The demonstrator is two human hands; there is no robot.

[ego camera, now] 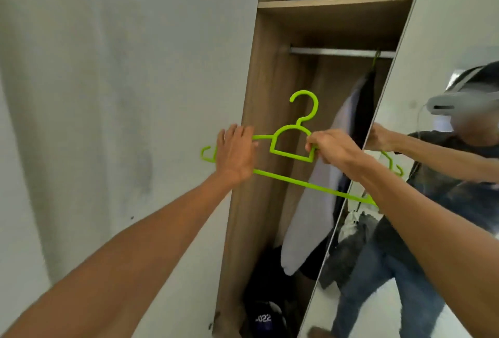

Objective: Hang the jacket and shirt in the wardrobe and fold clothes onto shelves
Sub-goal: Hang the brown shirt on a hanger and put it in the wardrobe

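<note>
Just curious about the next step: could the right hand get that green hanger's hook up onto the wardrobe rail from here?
Probably yes: the rail is bare above the hanger, which the right hand grips; only one hanging garment sits far right.

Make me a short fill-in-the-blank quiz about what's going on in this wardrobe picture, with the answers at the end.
1. Both hands, the left hand and the right hand, hold a hanger whose colour is ____.
2. The hanger carries ____ clothing.
3. One garment already hangs from the metal ____ inside the wardrobe.
4. The wardrobe door on the right is a ____.

Answers: green; no; rail; mirror
</note>
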